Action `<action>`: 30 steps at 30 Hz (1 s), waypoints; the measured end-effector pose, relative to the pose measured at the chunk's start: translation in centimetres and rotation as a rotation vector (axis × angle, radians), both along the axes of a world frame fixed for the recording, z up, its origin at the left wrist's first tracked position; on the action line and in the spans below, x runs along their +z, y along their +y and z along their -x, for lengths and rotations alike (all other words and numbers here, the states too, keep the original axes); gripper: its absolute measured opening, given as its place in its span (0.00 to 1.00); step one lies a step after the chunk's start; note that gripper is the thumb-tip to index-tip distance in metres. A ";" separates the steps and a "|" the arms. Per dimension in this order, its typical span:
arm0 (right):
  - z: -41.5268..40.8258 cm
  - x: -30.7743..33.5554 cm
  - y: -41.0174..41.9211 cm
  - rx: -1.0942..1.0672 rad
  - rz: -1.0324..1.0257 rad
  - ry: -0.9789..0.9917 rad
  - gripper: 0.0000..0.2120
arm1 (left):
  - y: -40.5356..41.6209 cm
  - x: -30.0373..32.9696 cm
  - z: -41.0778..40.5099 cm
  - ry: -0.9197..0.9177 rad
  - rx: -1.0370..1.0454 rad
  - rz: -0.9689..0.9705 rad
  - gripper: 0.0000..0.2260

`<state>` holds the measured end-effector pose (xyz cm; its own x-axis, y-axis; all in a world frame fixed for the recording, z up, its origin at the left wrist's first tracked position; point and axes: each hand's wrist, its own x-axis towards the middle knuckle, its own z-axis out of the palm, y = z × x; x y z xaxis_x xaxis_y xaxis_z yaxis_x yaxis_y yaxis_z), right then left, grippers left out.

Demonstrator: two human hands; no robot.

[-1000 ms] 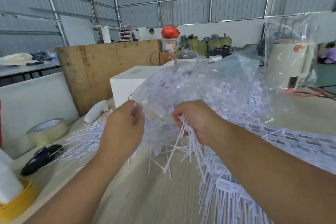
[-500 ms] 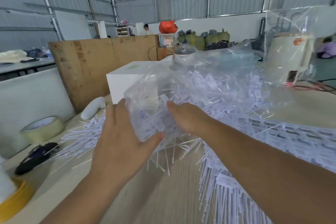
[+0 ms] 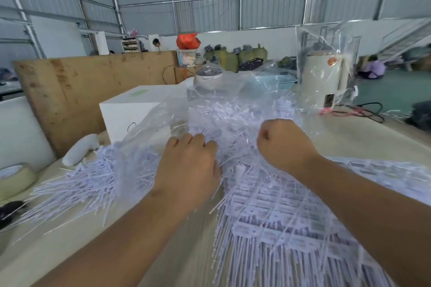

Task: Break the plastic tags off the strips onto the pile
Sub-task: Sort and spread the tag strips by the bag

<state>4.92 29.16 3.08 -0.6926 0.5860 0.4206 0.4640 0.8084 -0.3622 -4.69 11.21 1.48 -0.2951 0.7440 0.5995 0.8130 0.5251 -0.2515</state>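
A clear plastic bag point(image 3: 233, 109) heaped with loose white plastic tags lies on the table in front of me. My left hand point(image 3: 189, 170) rests on its near edge, knuckles up and fingers curled into the film. My right hand point(image 3: 284, 144) is a closed fist at the bag's right side, where the film bunches up. Sheets of white tag strips point(image 3: 279, 216) still joined together spread under my right forearm toward the near edge. A fan of bare white sticks point(image 3: 77, 191) lies to the left.
On the pale table point(image 3: 58, 251) are a white box point(image 3: 130, 112), a tape roll point(image 3: 16, 177) and a white handled tool point(image 3: 81, 149) to the left. A cream machine point(image 3: 324, 81) in plastic wrap stands far right with cables. A plywood board point(image 3: 93, 81) stands behind.
Both hands went from gripping strips, to spreading open on the bag, to closing again. The bag of tags now sits lower on the table, and the right hand has moved right.
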 end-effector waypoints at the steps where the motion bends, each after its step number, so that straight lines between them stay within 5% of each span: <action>1: -0.2 -0.1 1.2 -0.080 0.036 -0.052 0.07 | 0.5 -0.1 -0.2 -0.114 -0.012 0.000 0.07; 5: 0.0 -1.7 3.9 -0.150 0.051 -0.223 0.21 | 3.8 -0.8 -0.1 -0.685 -0.037 -0.037 0.15; 8: 0.3 -2.7 4.0 -0.046 0.134 -0.231 0.18 | 6.5 -1.1 -0.4 -0.840 -0.067 -0.056 0.19; 14: 0.8 -2.8 4.5 -0.001 0.091 -0.250 0.05 | 9.9 -1.3 -1.5 -0.779 0.037 -0.032 0.23; 17: 0.7 -2.8 5.0 -0.027 0.094 -0.255 0.05 | 10.6 -0.8 -1.7 -0.706 0.121 0.091 0.12; 22: -0.9 -1.8 5.6 -0.059 -0.099 -0.244 0.11 | 8.9 0.0 -1.3 -0.771 0.096 0.039 0.13; 26: -2.5 -0.6 5.3 -0.012 -0.232 -0.115 0.13 | 7.7 0.6 -1.6 -0.809 0.071 0.080 0.05; 30: -3.6 0.9 4.0 0.044 -0.310 0.048 0.11 | 7.0 0.9 -2.2 -0.839 0.074 0.119 0.13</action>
<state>8.53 33.12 3.93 -0.6894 0.3945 0.6075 0.4145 0.9027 -0.1158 -2.46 18.18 2.39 -0.6570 0.7497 0.0792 0.7196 0.5923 0.3624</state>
